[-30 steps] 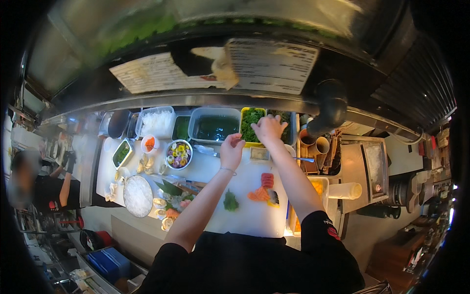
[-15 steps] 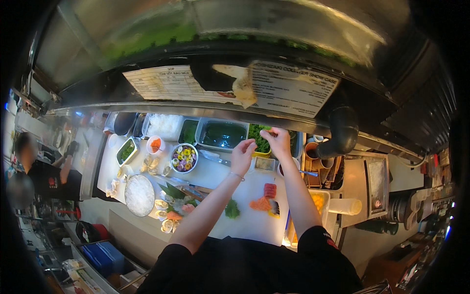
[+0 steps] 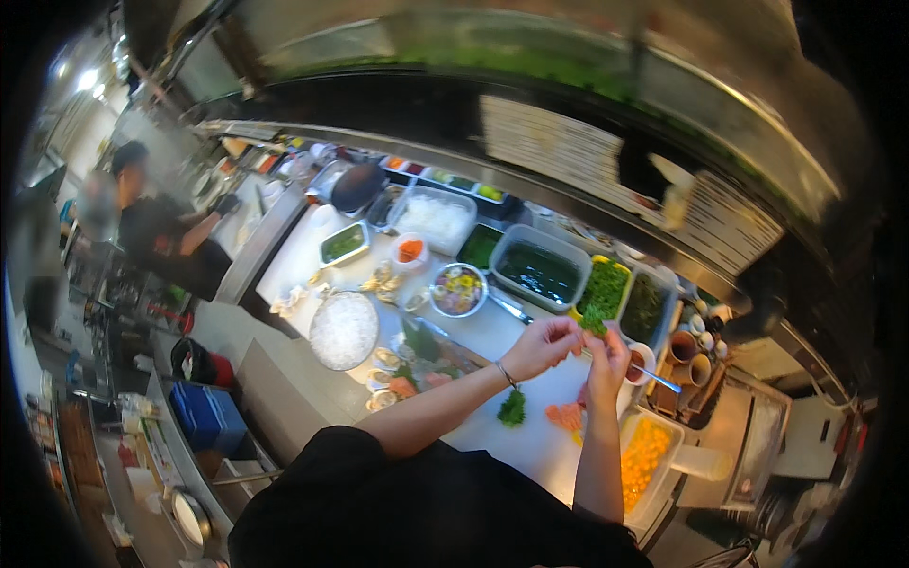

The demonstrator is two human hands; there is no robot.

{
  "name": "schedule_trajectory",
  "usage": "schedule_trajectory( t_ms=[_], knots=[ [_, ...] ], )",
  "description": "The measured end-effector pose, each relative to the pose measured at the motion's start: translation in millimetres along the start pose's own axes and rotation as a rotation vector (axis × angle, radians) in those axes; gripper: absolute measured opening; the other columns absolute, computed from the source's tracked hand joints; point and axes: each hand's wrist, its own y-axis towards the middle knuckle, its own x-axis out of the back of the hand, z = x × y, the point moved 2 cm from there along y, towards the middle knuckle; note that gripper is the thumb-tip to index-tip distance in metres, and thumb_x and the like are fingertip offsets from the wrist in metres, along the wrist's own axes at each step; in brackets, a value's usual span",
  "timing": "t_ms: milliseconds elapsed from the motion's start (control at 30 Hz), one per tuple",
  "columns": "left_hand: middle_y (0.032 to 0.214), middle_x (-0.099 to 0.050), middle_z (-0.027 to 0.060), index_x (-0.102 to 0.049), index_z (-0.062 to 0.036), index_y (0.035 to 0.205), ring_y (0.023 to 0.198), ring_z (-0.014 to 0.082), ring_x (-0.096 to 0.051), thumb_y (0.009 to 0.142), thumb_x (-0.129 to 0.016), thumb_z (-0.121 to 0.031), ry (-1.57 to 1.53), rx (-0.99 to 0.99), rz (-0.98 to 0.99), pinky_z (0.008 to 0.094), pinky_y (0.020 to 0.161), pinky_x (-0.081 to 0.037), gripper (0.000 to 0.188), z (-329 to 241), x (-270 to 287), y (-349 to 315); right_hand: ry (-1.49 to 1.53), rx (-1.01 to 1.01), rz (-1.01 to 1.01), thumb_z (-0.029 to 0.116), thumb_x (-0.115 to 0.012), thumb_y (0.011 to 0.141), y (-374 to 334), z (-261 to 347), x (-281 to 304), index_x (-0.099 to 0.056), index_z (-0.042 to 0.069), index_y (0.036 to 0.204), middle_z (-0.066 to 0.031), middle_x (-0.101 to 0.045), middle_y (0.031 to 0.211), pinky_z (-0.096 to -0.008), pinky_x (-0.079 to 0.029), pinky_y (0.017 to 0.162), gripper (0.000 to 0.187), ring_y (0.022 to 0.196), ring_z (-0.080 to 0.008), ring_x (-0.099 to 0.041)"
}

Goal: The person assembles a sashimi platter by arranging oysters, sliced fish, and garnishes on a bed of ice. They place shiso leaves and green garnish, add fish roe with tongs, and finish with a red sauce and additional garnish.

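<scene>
In my right hand (image 3: 604, 367) a sprig of curly leafy greens (image 3: 594, 320) is pinched upright between the fingertips. My left hand (image 3: 542, 350) is beside it, thumb and fingers pressed together near the sprig's base; what they hold, if anything, is too small to make out. Just beyond the sprig stands a yellow-rimmed tub of curly greens (image 3: 606, 284). Below my hands, a dark green serrated leaf (image 3: 511, 407) and orange fish slices (image 3: 565, 417) lie on the white worktop (image 3: 483, 437). My right forearm partly covers the fish.
A bowl of flowers (image 3: 458, 290), a tub of dark liquid (image 3: 540, 270) and a round tray of ice (image 3: 344, 331) stand to the left. On the right are a tub of orange pieces (image 3: 646, 459) and a red sauce cup (image 3: 639, 364). A co-worker (image 3: 166, 222) stands far left.
My hands have come back from the tub of greens, and the sprig now shows clearly in my right hand. The view has swung and tilted, showing more of the left side.
</scene>
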Motion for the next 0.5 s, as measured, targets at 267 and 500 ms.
schedule_trajectory(
  t_ms=[267, 500],
  knots=[
    [0.080, -0.073, 0.0082, -0.075, -0.0025, 0.098, 0.065, 0.0178, -0.066, 0.099, -0.077, -0.017, 0.621, -0.302, -0.048, 0.0336, 0.063, -0.052, 0.015, -73, 97, -117, -0.373, 0.179, -0.190, 0.006, -0.070, 0.099, -39, -18, -97, -0.065, 0.003, 0.095, 0.0040, -0.051, 0.087, -0.0258, -0.041, 0.078, 0.007, 0.083, -0.0100, -0.048],
    [0.102, -0.084, 0.0088, -0.084, -0.0039, 0.104, 0.089, 0.0146, -0.077, 0.097, -0.083, -0.017, 0.626, -0.333, -0.842, 0.0327, 0.081, -0.061, 0.014, -103, 496, -55, -0.581, 0.003, -0.297, 0.003, -0.076, 0.099, -83, -23, -77, -0.073, 0.001, 0.097, -0.0008, -0.058, 0.096, -0.0266, -0.047, 0.079, 0.004, 0.086, -0.0114, -0.056]
  ],
)
